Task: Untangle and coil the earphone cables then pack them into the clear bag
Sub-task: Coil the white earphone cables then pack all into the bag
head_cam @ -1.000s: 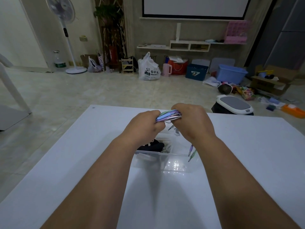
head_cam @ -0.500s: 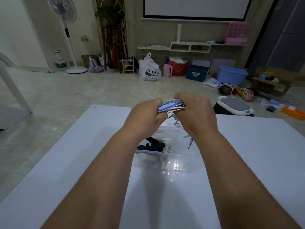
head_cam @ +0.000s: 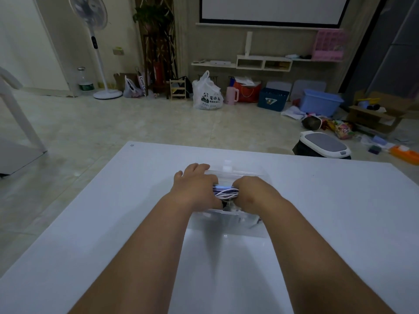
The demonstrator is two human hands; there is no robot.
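pressing down from the nine o'clock side of the bundle, the left hand (head_cam: 195,186) lies over the clear bag (head_cam: 226,226), which sits in the middle of the white table (head_cam: 90,223). its fingers (head_cam: 196,169) are stretched forward and a little spread. they rest on the bag's far lip toward eleven o'clock, probably to pin the floppy plastic and hold the mouth open. the thumb is hidden, so i cannot tell whether it also nips the cables.

between the two hands, touching both, the coil of earphone cables (head_cam: 226,192) shows as a tight bundle of white and pale blue loops, low in the bag's opening. held short like this, the loops cannot spring apart on the way in. something dark (head_cam: 225,203) lies under it inside the bag, too hidden to name. at twelve o'clock from the coil, the white slider (head_cam: 227,165) sits on the bag's far edge, out of the way of the opening.

at three o'clock the right hand (head_cam: 251,192) is curled into a fist round the coil's end, knuckles up and fingertips tucked out of sight, seemingly pushing the bundle down. by the look of it, this bundle is already coiled and is being packed, and the bag is not yet closed. the risk is loops loosening once the grip goes.
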